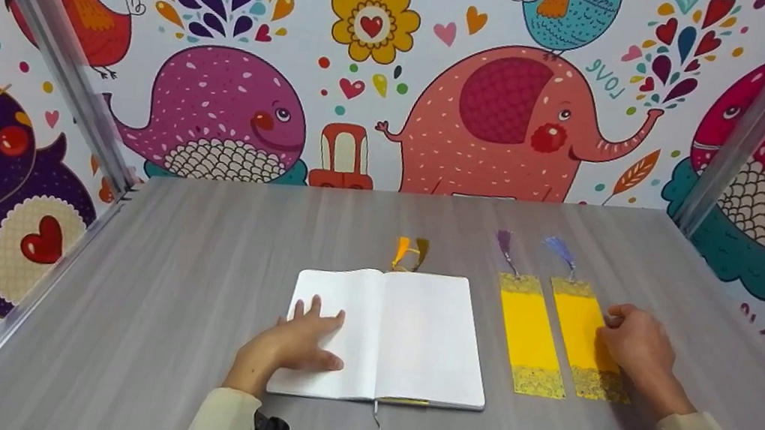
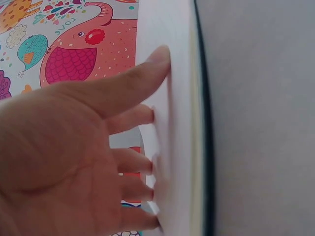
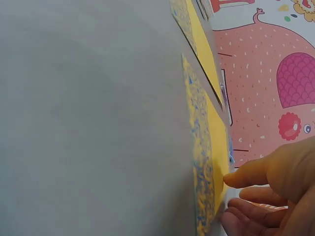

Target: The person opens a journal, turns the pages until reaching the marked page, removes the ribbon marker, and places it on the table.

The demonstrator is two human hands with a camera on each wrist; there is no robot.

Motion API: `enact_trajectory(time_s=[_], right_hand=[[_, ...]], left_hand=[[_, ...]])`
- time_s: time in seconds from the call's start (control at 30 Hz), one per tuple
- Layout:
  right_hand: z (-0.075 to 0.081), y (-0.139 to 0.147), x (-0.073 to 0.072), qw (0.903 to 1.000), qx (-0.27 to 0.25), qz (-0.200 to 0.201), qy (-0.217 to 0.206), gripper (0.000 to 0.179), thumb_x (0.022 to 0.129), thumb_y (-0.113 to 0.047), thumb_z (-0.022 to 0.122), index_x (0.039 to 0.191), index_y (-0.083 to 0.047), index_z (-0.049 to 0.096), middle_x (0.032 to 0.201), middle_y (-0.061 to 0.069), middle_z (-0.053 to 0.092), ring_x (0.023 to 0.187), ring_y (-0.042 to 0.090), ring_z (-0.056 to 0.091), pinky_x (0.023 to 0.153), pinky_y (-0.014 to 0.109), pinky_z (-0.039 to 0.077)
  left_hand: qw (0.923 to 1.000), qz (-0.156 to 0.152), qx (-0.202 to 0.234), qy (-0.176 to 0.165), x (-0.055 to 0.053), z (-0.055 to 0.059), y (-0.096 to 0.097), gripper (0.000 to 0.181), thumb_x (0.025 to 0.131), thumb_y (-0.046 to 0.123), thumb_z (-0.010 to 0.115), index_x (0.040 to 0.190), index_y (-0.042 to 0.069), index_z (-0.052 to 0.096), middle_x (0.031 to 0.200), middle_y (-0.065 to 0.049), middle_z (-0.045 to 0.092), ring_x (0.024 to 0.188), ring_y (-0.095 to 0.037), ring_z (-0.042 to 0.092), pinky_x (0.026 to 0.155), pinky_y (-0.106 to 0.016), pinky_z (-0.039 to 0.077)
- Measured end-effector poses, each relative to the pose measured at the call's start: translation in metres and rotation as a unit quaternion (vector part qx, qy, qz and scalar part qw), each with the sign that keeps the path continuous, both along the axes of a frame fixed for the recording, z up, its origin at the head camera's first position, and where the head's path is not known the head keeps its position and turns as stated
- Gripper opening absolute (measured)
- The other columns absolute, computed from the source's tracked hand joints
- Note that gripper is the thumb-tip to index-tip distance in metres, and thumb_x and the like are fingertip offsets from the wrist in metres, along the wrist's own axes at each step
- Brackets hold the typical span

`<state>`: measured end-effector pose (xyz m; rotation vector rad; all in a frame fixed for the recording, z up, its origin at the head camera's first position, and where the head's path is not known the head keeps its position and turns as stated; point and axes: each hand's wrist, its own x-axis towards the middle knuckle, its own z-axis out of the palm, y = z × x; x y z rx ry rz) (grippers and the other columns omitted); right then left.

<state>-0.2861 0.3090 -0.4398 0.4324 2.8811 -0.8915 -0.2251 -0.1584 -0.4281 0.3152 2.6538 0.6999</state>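
Note:
An open notebook (image 1: pixel 432 336) with blank white pages lies on the grey table. My left hand (image 1: pixel 291 345) rests on its left page with fingers spread; the left wrist view shows thumb and fingertips against the paper. To the right, two yellow bookmarks lie flat, side by side: one (image 1: pixel 525 327) with a purple tassel (image 1: pixel 505 245), the other (image 1: pixel 574 327) with a blue tassel (image 1: pixel 563 251). My right hand (image 1: pixel 643 349) is at the right edge of the blue-tasselled bookmark, fingers loosely bent. In the right wrist view the thumb tip is right at the bookmark, with the fingers below apart from it.
Orange (image 1: pixel 402 250) and olive (image 1: pixel 421 253) tassels stick out past the notebook's top edge. A pale ribbon (image 1: pixel 375 425) hangs from its bottom edge, near a thin yellow strip (image 1: pixel 404 402) under the pages. Printed wall panels with metal posts (image 1: pixel 53 37) bound the table (image 1: pixel 164 304).

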Motion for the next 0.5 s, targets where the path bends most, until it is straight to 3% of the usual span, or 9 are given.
enact_trajectory(time_s=[0.2, 0.5], right_hand=[[0.000, -0.015, 0.007, 0.9989, 0.019, 0.007, 0.043, 0.055, 0.096, -0.021, 0.058, 0.142, 0.009, 0.047, 0.137, 0.031, 0.049, 0.107, 0.043, 0.048, 0.101, 0.060, 0.042], [0.006, -0.054, 0.022, 0.9926, 0.017, 0.052, 0.108, 0.055, 0.099, -0.026, 0.058, 0.146, 0.000, 0.047, 0.149, 0.029, 0.039, 0.125, 0.047, 0.041, 0.112, 0.066, 0.035]], left_hand=[[1.0000, -0.003, -0.002, 0.003, 0.000, 0.000, 0.000, 0.077, 0.089, 0.026, 0.074, 0.154, 0.004, 0.038, 0.160, -0.040, 0.009, 0.149, -0.060, 0.003, 0.117, -0.074, 0.010], [1.0000, -0.005, -0.004, 0.003, 0.000, -0.001, -0.001, 0.078, 0.089, 0.027, 0.074, 0.154, 0.004, 0.037, 0.160, -0.040, 0.009, 0.149, -0.060, 0.003, 0.118, -0.074, 0.010]])
